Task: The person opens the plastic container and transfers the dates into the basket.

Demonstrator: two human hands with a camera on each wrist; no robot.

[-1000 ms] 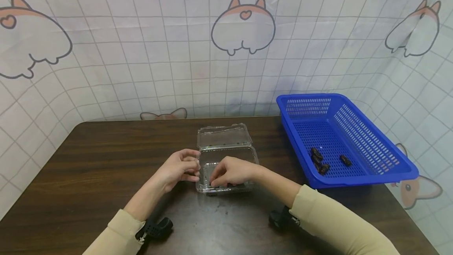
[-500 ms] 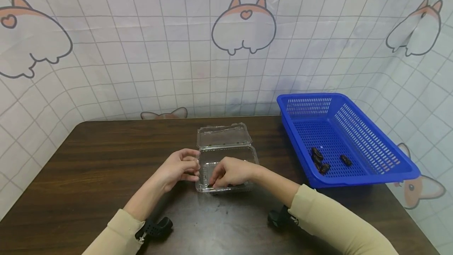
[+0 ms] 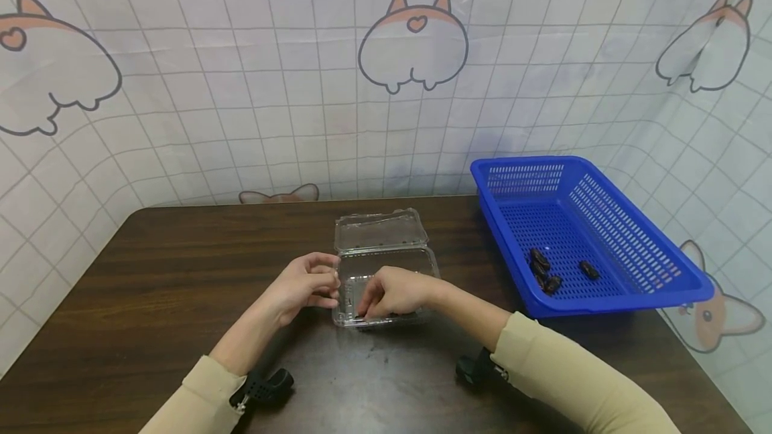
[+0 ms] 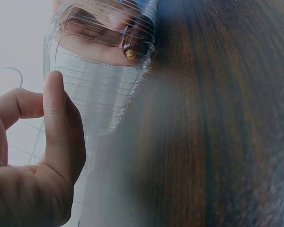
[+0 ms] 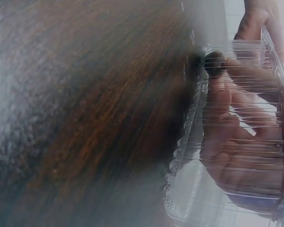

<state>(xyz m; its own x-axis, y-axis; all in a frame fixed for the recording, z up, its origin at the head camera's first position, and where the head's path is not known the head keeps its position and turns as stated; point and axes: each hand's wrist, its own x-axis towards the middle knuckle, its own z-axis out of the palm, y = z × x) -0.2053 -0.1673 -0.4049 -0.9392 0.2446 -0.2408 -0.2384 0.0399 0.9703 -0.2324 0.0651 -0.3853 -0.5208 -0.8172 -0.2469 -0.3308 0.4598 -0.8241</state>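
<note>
A clear plastic clamshell box (image 3: 416, 260) stands on the table with its lid (image 3: 381, 233) folded back, away from me. My right hand (image 3: 399, 292) reaches into it and pinches a dark brown date (image 5: 214, 63) low near the front left corner. Through the ribbed wall in the left wrist view, the pale stem end of this date (image 4: 136, 40) shows. My left hand (image 3: 304, 286) is at the box's left side, fingertips touching or very near the wall, thumb and fingers loosely bent. The fingers of the right hand hide part of the box's floor.
A blue perforated basket (image 3: 500, 246) stands at the right of the dark wooden table (image 3: 181, 273), with several dates (image 3: 539, 266) lying in its near left part and another date (image 3: 589, 270) apart from them. Behind the table hangs a grid-patterned cloth (image 3: 271, 86).
Both hands and the box stay almost where they were. The right fingers shift only very slightly around the date inside the box.
</note>
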